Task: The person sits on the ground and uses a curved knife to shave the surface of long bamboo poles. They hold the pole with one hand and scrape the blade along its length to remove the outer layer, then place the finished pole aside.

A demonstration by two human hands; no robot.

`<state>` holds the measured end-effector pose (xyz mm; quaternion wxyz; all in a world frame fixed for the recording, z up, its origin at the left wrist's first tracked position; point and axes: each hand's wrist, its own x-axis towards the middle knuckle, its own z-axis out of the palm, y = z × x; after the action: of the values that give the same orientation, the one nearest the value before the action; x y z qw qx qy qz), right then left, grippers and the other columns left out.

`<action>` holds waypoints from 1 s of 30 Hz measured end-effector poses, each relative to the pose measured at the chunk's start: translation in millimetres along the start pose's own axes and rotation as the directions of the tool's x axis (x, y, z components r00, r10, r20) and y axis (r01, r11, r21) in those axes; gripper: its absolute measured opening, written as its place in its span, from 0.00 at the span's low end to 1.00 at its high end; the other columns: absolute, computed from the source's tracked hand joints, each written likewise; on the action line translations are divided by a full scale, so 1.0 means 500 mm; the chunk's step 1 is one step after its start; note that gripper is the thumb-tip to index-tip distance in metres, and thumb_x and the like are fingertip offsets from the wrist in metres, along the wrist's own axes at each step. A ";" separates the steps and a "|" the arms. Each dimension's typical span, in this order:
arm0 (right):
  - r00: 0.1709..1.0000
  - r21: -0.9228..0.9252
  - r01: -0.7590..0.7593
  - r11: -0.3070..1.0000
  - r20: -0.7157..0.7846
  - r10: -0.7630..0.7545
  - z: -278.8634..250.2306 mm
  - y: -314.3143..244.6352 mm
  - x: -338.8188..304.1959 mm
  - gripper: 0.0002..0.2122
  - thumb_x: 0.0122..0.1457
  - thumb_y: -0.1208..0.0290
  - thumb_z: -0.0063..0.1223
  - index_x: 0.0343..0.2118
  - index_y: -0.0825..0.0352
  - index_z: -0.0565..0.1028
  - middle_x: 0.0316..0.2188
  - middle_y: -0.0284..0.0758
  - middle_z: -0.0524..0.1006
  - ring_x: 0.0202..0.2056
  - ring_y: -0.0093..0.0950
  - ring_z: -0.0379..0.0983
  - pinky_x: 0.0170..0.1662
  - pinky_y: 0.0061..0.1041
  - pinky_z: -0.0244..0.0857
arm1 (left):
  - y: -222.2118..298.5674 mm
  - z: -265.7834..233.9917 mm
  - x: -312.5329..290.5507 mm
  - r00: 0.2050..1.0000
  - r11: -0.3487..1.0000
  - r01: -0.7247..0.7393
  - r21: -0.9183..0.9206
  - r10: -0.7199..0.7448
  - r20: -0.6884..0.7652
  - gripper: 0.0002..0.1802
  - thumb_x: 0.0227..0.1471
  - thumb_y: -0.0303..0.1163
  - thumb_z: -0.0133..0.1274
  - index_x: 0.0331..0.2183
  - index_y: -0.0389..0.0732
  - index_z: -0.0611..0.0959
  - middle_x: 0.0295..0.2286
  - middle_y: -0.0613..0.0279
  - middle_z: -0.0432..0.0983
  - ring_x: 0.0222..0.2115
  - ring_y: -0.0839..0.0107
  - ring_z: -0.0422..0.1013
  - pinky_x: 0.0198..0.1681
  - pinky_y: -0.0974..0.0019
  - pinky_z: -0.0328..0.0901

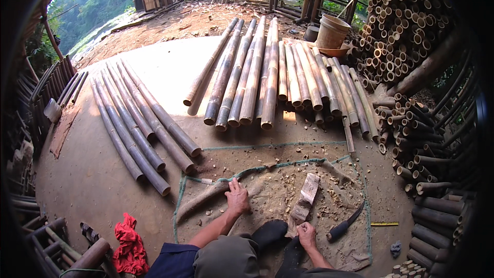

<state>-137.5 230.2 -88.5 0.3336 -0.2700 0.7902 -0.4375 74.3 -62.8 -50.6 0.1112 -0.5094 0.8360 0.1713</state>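
A brown cloth mat [198, 211] with a green hem lies on the ground, wrinkled and strewn with wood chips. My left hand [237, 198] is at its far hem, the fingertips closed on the rumpled edge. Close to my feet, my right hand [307, 234] is curled; whatever its fingers hold is hidden. Just beyond it a rough wooden block [306, 198] with a hewn pale face lies on the mat. To the right of that hand rests a knife [346, 224] with a dark handle and curved blade, untouched.
Bamboo poles [144, 118] lie at the left, with more poles [247, 72] ahead and shorter pieces [309, 74] beside them. Stacked bamboo [406, 15] lines the right. A bucket [332, 32] stands far right. Red cloth [129, 244] and a yellow strip [384, 224] lie nearby.
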 end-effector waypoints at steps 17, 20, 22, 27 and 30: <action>0.999 0.006 -0.047 0.999 0.009 0.047 -0.002 -0.012 -0.004 0.08 0.64 0.72 0.60 0.31 0.70 0.77 0.21 0.30 0.77 0.24 0.18 0.75 0.29 0.23 0.68 | -0.016 0.041 0.013 0.996 0.999 -0.032 0.013 0.033 -0.079 0.55 0.42 0.39 0.72 0.64 0.21 0.67 0.70 0.30 0.51 0.69 0.35 0.55 0.52 0.32 0.70; 0.999 0.030 -0.049 0.998 0.012 0.049 -0.005 -0.010 -0.003 0.08 0.65 0.71 0.60 0.31 0.70 0.77 0.21 0.30 0.78 0.24 0.18 0.75 0.29 0.23 0.68 | -0.008 0.020 0.006 0.996 0.999 -0.040 0.010 0.041 -0.079 0.55 0.41 0.39 0.73 0.64 0.21 0.68 0.70 0.31 0.52 0.69 0.35 0.55 0.52 0.32 0.70; 0.997 0.029 -0.045 0.999 0.058 0.043 0.014 -0.023 -0.002 0.08 0.65 0.71 0.60 0.32 0.70 0.78 0.21 0.30 0.78 0.24 0.19 0.75 0.30 0.24 0.68 | -0.045 0.047 0.012 0.990 1.000 -0.001 0.030 0.005 -0.138 0.58 0.36 0.41 0.76 0.63 0.21 0.69 0.70 0.31 0.52 0.69 0.35 0.55 0.52 0.32 0.70; 0.985 -0.401 0.168 0.901 0.093 -0.142 -0.046 -0.203 0.018 0.08 0.63 0.69 0.61 0.35 0.70 0.78 0.22 0.35 0.78 0.27 0.27 0.77 0.34 0.30 0.71 | 0.010 -0.021 -0.010 0.998 1.000 0.004 -0.009 -0.004 -0.062 0.58 0.32 0.40 0.78 0.62 0.21 0.72 0.70 0.31 0.52 0.69 0.36 0.56 0.53 0.32 0.68; 0.823 -0.511 0.568 0.646 0.331 -0.462 -0.053 -0.366 0.105 0.23 0.59 0.64 0.65 0.56 0.64 0.75 0.52 0.49 0.74 0.52 0.46 0.73 0.53 0.42 0.70 | -0.001 0.035 0.003 0.992 0.999 0.040 0.007 -0.039 -0.119 0.49 0.42 0.34 0.70 0.61 0.19 0.71 0.70 0.30 0.52 0.69 0.35 0.56 0.53 0.31 0.68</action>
<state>-166.2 119.7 66.4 0.1603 -0.6097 0.7437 -0.2225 74.3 -57.4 -67.6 0.0670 -0.5347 0.8316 0.1344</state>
